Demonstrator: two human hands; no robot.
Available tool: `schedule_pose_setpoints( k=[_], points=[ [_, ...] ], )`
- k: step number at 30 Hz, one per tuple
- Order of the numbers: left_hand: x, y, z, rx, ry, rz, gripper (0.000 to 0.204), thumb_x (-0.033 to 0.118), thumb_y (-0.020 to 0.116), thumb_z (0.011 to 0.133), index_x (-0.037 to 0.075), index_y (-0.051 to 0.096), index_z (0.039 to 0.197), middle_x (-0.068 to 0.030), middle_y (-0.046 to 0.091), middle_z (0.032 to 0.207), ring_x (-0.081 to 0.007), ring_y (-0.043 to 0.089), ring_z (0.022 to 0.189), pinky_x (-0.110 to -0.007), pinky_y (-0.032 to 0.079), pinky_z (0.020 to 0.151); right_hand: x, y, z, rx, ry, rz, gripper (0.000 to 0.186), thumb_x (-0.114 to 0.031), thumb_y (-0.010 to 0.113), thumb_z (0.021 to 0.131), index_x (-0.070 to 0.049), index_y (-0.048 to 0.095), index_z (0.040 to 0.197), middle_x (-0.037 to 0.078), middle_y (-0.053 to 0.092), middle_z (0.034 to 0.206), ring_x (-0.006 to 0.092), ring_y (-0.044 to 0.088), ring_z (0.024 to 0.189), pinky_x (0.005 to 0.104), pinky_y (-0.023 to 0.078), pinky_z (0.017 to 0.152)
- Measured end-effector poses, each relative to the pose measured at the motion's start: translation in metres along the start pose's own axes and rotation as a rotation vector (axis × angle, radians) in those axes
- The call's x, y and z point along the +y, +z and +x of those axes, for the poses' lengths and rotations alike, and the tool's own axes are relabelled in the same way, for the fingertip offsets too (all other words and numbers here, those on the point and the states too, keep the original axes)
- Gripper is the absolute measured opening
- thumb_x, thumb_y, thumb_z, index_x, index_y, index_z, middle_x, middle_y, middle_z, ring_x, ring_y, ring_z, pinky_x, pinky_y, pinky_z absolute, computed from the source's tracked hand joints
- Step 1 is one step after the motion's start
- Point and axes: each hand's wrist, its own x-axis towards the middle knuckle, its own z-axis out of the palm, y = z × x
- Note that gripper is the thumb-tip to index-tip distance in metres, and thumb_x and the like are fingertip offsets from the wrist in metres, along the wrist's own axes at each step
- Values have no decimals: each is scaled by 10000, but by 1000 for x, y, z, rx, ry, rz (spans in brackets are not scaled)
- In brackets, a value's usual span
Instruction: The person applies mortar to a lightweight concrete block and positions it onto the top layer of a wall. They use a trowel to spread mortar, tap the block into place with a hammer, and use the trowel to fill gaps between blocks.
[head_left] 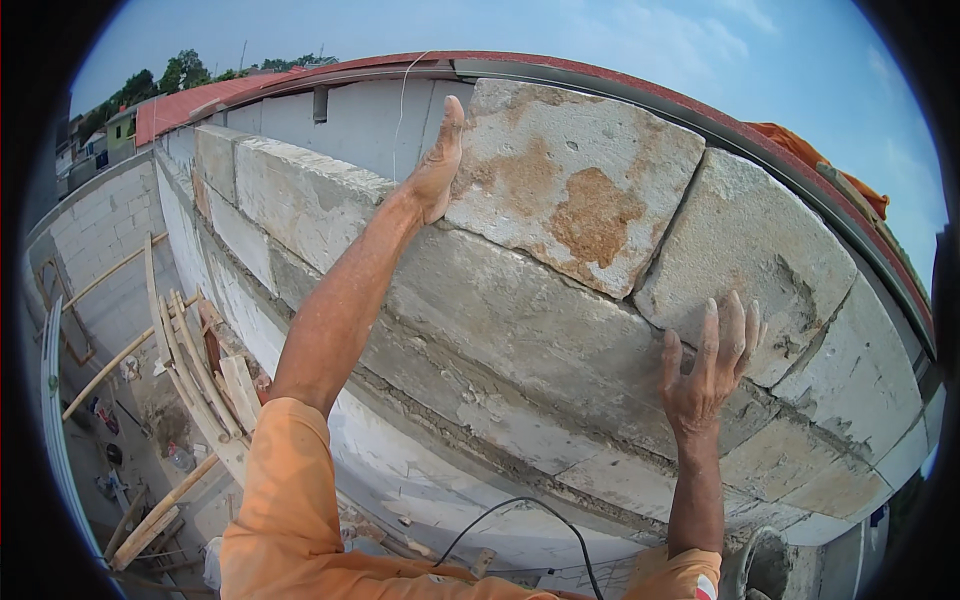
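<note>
- Marking the orange right sleeve (665, 582) was a red-and-white patch (707, 587).
- A round-mouthed bucket (742, 570) showed near it, its contents too dark to tell.
- The brown-stained concrete block (580, 180) (pitted, roughly rectangular) sat atop the mortar-smeared wall (480, 310).
- The left hand (437, 175) lay flat and upright against its left end.
- The right hand (708, 375) spread its fingers over the lower face of the neighbouring block (745, 240).

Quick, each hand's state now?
Left hand: open, against left end of brown-stained pale rectangular masonry block.
Right hand: open, spread over adjacent pale-grey rectangular masonry block; contact unclear.
</note>
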Motion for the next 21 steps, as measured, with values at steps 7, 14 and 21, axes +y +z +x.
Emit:
schedule_pose_setpoints(
  k=[7, 14, 21],
  points=[
    [18, 4, -12, -23, -58, 84, 1271, 954, 312, 757, 57, 17, 1608, -258, -68, 1649, -404, -123, 1529, -685, -16, 1184, -14, 1, -6, -27, 10, 22, 555, -253, 702, 912, -84, 504, 1401, 197, 396, 1508, 420, 298, 1458, 639, 225, 1199],
    [16, -11, -13, -55, -28, 9, 1219, 838, 461, 834, -61, 93, 1571, -285, 21, 1641, -391, -32, 1540, -569, 29, 1232, -17, 1, -12, -26, 8, 0, 529, -253, 680, 933, -55, 504, 1392, 216, 399, 1494, 446, 309, 1444, 641, 248, 1187],
    [18, -32, -20, -196, 3, -88, 906, 579, 536, 979, -118, 295, 1505, -313, 257, 1582, -402, 117, 1527, -510, 139, 1246, -21, -1, -12, 9, 0, -33, 551, -182, 654, 944, -64, 458, 1446, 207, 390, 1530, 429, 304, 1457, 595, 277, 1181]
  ],
)
